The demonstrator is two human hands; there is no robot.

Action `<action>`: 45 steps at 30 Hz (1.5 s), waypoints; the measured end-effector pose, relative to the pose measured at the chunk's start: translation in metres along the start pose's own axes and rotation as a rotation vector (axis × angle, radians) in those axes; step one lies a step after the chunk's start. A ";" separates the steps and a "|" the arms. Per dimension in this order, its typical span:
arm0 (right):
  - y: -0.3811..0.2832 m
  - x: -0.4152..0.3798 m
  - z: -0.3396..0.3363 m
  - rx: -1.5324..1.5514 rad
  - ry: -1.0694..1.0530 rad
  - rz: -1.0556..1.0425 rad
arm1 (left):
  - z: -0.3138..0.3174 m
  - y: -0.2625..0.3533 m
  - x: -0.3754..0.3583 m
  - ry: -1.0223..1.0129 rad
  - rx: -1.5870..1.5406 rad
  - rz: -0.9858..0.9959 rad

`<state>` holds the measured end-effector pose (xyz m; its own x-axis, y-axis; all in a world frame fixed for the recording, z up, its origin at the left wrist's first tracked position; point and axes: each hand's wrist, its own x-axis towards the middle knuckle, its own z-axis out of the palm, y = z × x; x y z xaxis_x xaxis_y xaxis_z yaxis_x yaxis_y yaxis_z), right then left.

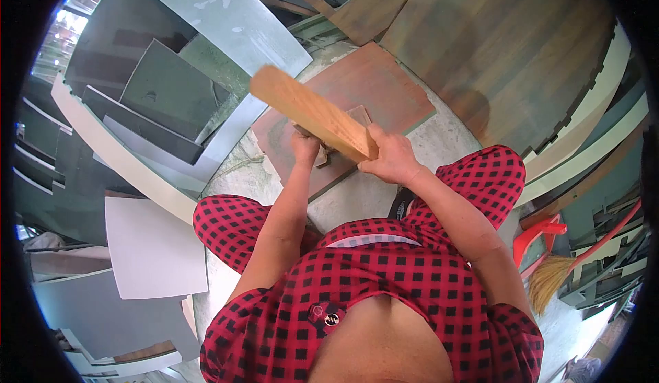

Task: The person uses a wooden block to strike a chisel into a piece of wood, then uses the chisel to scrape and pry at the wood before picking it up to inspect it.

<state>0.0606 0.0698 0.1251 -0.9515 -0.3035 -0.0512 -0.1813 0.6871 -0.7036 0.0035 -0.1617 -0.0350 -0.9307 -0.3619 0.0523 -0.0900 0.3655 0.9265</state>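
My right hand [392, 156] is closed round the near end of a thick, light-coloured wooden bar [312, 112], which slants up to the left above a reddish-brown board [384, 84] on the floor. Under the bar, my left hand [305, 148] is closed in a fist; the bar hides part of its fingers and whatever they hold. A small tan wooden piece [360, 114] shows just beyond the bar, over the board. Whether it joins the light edge beside my left fist cannot be seen.
A large brown wood-grain panel [508, 47] lies at the far right. Grey and white sheets stand at the left, with a long pale panel [226, 12] behind. A red dustpan [532, 239] and a straw broom [548, 280] are by my right side.
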 end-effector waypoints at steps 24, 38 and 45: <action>0.060 0.022 0.025 -0.526 -0.383 0.486 | 0.005 0.009 0.002 -0.281 0.078 0.187; 0.069 0.023 0.029 -0.520 -0.353 0.480 | -0.006 -0.034 0.035 -0.032 -0.186 -0.068; 0.030 0.014 -0.007 -0.324 -0.267 0.325 | -0.006 -0.002 0.025 -0.021 0.005 -0.045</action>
<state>0.0396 0.0906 0.1088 -0.8826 -0.1692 -0.4386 0.0048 0.9297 -0.3684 -0.0173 -0.1769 -0.0333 -0.9328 -0.3603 0.0030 -0.1335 0.3533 0.9259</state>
